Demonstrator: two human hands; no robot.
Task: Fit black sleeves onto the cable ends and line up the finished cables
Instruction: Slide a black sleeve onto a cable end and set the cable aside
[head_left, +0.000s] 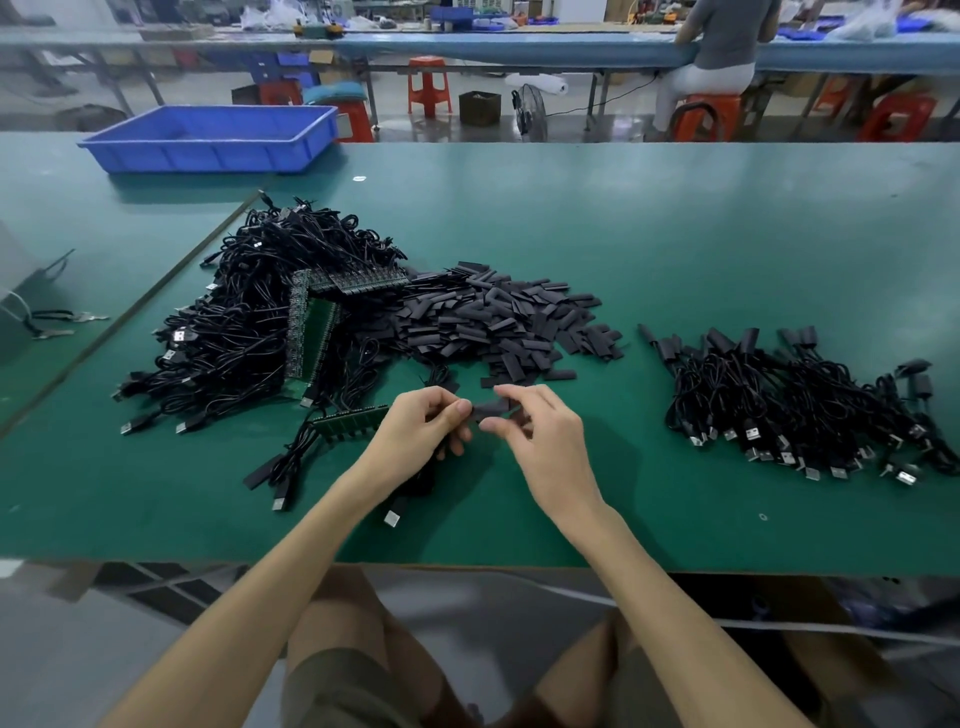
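A flat black sleeve (491, 411) is pinched between both hands just above the green table. My left hand (423, 428) grips a cable end at the sleeve's left side; its black cable (410, 493) trails down under my wrist to a USB plug. My right hand (540, 436) pinches the sleeve's right part between thumb and fingers. Behind my hands lies a heap of loose black sleeves (498, 317). A tangled pile of unsleeved cables (260, 312) lies at the left. Sleeved cables (800, 395) lie in a row at the right.
Green circuit board strips (311, 332) lie in the cable pile, and another strip (350, 421) lies by my left hand. A blue plastic tray (213, 137) stands at the far left of the table. Another person sits at a bench behind.
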